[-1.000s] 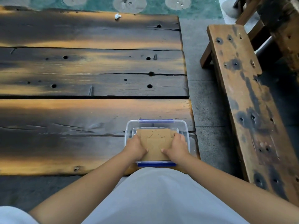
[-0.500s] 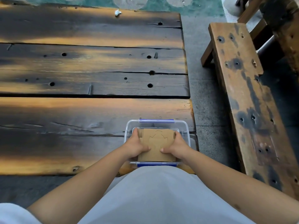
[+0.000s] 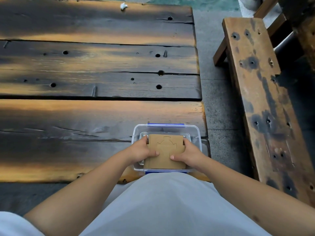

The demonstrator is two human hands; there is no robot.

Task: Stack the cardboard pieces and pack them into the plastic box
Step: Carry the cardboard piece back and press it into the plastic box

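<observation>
A clear plastic box (image 3: 166, 128) with blue clips stands at the near right corner of the dark wooden table. A stack of brown cardboard pieces (image 3: 166, 145) sits in its opening, the top piece marked with a cut outline. My left hand (image 3: 141, 150) grips the stack's left edge and my right hand (image 3: 189, 153) grips its right edge, thumbs on top. Whether the stack rests on the box floor is hidden.
The plank table (image 3: 95, 74) stretches away to the left and far side. A small white scrap (image 3: 123, 5) lies at its far edge. A worn wooden bench (image 3: 262, 92) runs along the right, across a strip of grey floor (image 3: 219, 103).
The stack has shifted slightly toward me within the box and both hands have moved with it. The view has tilted a little.
</observation>
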